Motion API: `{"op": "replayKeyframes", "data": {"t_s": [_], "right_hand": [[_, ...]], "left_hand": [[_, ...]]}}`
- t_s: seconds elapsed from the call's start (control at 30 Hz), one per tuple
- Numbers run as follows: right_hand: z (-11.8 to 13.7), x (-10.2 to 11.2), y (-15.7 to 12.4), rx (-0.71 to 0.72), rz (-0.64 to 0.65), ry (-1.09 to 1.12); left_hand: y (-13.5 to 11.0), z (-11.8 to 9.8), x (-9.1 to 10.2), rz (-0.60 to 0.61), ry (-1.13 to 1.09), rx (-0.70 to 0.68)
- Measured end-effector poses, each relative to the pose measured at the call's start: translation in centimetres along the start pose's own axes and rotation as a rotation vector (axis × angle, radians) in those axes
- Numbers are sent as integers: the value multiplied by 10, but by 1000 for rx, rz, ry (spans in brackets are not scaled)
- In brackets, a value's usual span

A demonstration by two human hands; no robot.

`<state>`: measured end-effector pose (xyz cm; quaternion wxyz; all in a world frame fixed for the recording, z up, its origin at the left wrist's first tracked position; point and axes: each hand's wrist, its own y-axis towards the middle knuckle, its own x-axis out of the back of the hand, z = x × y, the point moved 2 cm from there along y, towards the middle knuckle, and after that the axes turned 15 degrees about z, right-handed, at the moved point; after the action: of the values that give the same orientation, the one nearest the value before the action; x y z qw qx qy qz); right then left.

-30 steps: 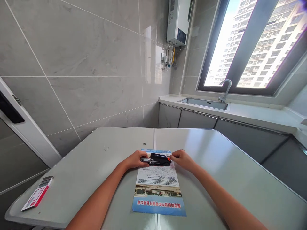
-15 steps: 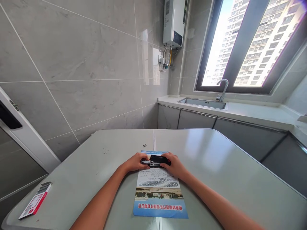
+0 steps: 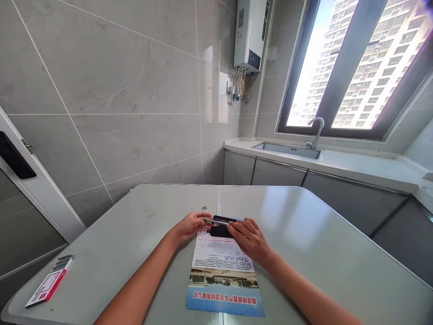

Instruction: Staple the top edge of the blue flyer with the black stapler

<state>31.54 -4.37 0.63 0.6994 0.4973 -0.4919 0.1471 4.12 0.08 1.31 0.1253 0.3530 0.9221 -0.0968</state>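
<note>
A black stapler [image 3: 220,231] is held crosswise above the upper part of a printed leaflet [image 3: 222,277] on the table. Its two black parts stand apart, with the metal staple channel showing between them. My left hand [image 3: 191,225] pinches the left end of that metal strip with closed fingers. Around the stapler's right end wraps my right hand [image 3: 249,237], which hides part of it. The far edge of the leaflet is mostly covered by stapler and hands.
Small staple strips [image 3: 204,208] lie beyond my left hand, and loose staples [image 3: 149,214] are scattered farther left. A red-and-white package [image 3: 50,280] lies near the table's [image 3: 111,253] left corner. Behind stand a counter with a sink [image 3: 287,150] and a tiled wall.
The stapler has been rolled over in my hands, so its metal channel now faces up between the black parts. My right hand has turned with it; the view has tilted slightly.
</note>
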Motion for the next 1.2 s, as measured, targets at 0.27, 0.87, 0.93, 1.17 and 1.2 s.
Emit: {"op": "replayKeyframes", "data": {"t_s": [0.27, 0.87, 0.93, 1.17, 1.2], "right_hand": [[8, -5, -4, 79, 138, -110], [-13, 6, 6, -483, -128, 481], [-14, 1, 7, -537, -38, 643], [-9, -17, 7, -501, 160, 821], [-8, -18, 7, -495, 176, 817]], "left_hand": [[2, 3, -6, -31, -257, 20], [12, 14, 20, -323, -311, -99], [13, 16, 23, -385, -240, -149], [14, 17, 18, -439, -1, -204], [14, 16, 17, -435, 26, -212]]}}
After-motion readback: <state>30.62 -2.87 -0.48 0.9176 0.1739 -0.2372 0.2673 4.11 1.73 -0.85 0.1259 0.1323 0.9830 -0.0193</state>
